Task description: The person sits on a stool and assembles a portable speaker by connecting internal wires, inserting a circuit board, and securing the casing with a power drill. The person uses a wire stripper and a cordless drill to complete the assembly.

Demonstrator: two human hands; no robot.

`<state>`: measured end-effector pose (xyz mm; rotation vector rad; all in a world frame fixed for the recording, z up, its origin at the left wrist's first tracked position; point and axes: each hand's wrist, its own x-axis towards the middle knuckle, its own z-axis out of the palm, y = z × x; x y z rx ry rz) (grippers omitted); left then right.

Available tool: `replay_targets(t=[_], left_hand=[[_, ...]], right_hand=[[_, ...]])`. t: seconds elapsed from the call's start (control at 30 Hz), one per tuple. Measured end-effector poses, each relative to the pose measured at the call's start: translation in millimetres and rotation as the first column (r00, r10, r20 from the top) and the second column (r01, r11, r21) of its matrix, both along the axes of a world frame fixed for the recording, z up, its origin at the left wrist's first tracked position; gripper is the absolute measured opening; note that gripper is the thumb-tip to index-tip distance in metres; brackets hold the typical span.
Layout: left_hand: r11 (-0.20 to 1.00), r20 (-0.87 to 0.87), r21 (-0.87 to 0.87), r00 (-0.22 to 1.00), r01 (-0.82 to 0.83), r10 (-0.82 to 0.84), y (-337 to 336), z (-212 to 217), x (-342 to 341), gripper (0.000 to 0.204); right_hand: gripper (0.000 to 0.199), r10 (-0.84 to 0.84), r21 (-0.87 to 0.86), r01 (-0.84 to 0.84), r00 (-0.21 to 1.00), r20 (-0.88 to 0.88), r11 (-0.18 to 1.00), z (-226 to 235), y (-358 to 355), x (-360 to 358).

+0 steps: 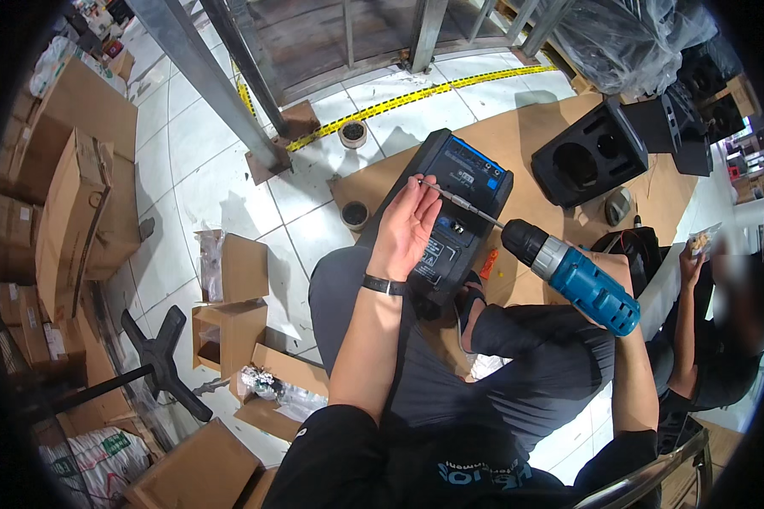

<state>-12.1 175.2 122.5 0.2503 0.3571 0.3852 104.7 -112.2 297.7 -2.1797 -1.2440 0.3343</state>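
Observation:
A blue and black cordless drill [581,284] is in my right hand [609,270], which is mostly hidden behind the drill body. A long metal screwdriver bit [467,204] runs from its black chuck up and to the left. My left hand [409,229], palm up, pinches the far end of this bit between thumb and fingertips; whether a screw sits there is too small to tell. Below both hands a black speaker cabinet [437,267] with a blue-edged control panel leans between my legs.
Brown cardboard [526,153] covers the floor under an opened black speaker shell [590,154]. Two small round tubs [354,215] stand left of the speaker. Cardboard boxes [232,332] and a black stand base [165,365] lie left. At right, another person [713,339] holds a small bag.

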Motion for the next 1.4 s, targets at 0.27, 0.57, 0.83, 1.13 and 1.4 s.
replay_targets(t=[0.27,0.57,0.83,1.13,1.4], left_hand=[[0.995,0.023,0.000,0.995,0.098,-0.098,20.2,-8.5,0.2,0.021],[0.980,-0.285,0.129,0.952,0.150,-0.108,30.5,-11.8,1.1,0.024],[0.789,-0.677,0.473,0.735,0.392,0.041,22.5,-30.9,15.4,0.029],[0.652,-0.726,0.594,0.663,0.472,0.182,23.9,-73.1,14.0,0.034],[0.613,-0.681,0.656,0.697,0.441,0.227,29.4,-118.7,14.0,0.042]], right_hand=[[0.047,0.187,-0.008,-0.188,0.971,0.146,0.982,16.1,14.7,8.1],[0.051,0.312,0.123,-0.315,0.949,0.044,0.941,46.7,47.3,18.9],[0.024,0.097,-0.179,-0.099,0.995,-0.019,0.979,29.1,100.0,26.0],[0.030,0.122,-0.140,-0.142,0.983,-0.140,0.980,5.4,131.2,34.9],[0.024,-0.008,-0.223,-0.070,0.944,-0.330,0.972,6.9,138.7,43.6]])
